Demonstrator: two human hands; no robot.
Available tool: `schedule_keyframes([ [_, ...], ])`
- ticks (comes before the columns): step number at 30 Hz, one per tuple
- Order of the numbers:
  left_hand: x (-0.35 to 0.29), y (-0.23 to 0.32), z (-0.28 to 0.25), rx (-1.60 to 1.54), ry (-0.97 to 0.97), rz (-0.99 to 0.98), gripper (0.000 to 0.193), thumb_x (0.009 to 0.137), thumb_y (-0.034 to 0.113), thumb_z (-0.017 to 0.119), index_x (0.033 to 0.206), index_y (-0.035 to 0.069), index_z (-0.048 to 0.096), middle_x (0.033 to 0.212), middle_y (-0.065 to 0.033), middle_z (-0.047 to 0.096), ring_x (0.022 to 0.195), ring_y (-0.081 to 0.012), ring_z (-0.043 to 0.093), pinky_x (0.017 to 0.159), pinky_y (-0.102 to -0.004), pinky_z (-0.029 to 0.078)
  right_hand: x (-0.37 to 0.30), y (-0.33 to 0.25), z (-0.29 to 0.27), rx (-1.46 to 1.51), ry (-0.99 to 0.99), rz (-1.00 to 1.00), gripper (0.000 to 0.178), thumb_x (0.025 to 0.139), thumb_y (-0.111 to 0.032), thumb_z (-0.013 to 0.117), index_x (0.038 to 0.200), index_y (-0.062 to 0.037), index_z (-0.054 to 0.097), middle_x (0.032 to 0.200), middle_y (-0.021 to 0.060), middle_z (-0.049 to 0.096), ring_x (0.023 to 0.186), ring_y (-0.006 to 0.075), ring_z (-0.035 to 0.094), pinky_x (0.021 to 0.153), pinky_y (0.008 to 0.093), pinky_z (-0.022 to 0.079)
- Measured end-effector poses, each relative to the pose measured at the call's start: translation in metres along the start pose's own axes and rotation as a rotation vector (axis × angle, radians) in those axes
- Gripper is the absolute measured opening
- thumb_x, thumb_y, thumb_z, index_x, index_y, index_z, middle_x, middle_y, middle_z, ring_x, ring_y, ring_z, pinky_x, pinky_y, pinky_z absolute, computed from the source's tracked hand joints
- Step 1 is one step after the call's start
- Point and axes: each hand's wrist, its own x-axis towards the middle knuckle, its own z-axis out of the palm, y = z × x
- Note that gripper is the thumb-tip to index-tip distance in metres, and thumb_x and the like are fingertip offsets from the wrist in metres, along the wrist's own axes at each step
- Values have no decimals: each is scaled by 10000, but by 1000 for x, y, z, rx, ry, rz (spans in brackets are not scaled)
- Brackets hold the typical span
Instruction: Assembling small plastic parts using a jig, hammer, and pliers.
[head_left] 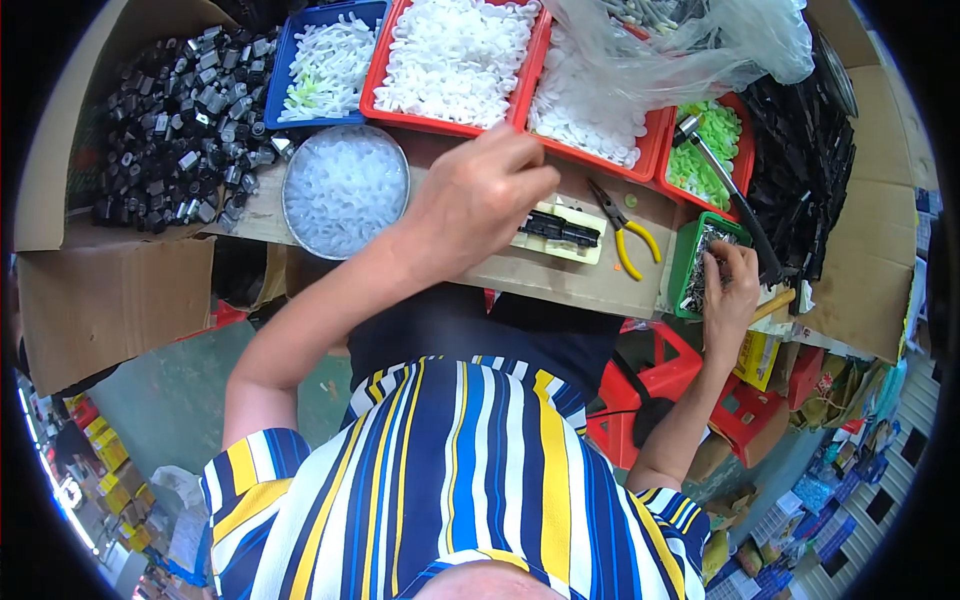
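Note:
My left hand [478, 197] is closed, its fingers bent together just in front of the red trays; whatever it may hold is hidden. Partly beneath that hand lies a cream fixture block [582, 246] with a black plastic part [560, 228] set in it. My right hand [732, 285] reaches into a green tray [686, 262] of small metal pieces [712, 236]. Its fingertips and thumb are curled together among the pieces, and what they pinch is too small to make out. Between the hands rest pliers with yellow handles [640, 250], jaws pointing away from me.
A round bowl [345, 190] of translucent pieces stands left. Along the back are a blue tray [278, 85], red trays [375, 75] of white parts and one of green parts [705, 160]. A hammer [735, 190] leans over the right side. Dark parts [190, 120] heap at left.

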Motion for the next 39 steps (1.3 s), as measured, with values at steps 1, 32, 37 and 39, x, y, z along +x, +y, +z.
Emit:
schedule_keyframes([
  [1, 12, -4, 3, 26, -14, 32, 193, 752, -28, 695, 943, -10, 672, 874, -121, 591, 818, -288, 591, 689, -380, 507, 0, 1, 1, 12, -4, 6, 119, 866, -19, 683, 972, 30, 662, 903, 147, 585, 801, 299, 632, 704, 362, 494],
  [32, 91, -38, 21, -67, -551, 25, 211, 889, 163, 672, 949, -36, 706, 948, -160, 641, 944, -323, 606, 847, -399, 491, 21, -61, 15, 359, 56, -133, 77, 810, 42, 669, 868, 37, 617, 818, 115, 608, 715, 217, 619, 673, 321, 497],
  [37, 81, -30, 11, -43, -525, 16, 194, 845, 134, 720, 952, -27, 720, 939, -142, 647, 931, -298, 609, 837, -382, 504, 22, -71, 23, 377, 37, -153, 81, 804, 46, 671, 865, 32, 619, 812, 116, 609, 713, 222, 619, 661, 326, 494],
  [39, 76, -31, 11, -27, -482, 43, 186, 825, 111, 737, 950, -25, 726, 935, -136, 652, 924, -290, 611, 829, -378, 509, 22, -73, 26, 384, 29, -163, 82, 802, 46, 672, 864, 28, 620, 810, 115, 610, 711, 222, 619, 656, 328, 493],
])
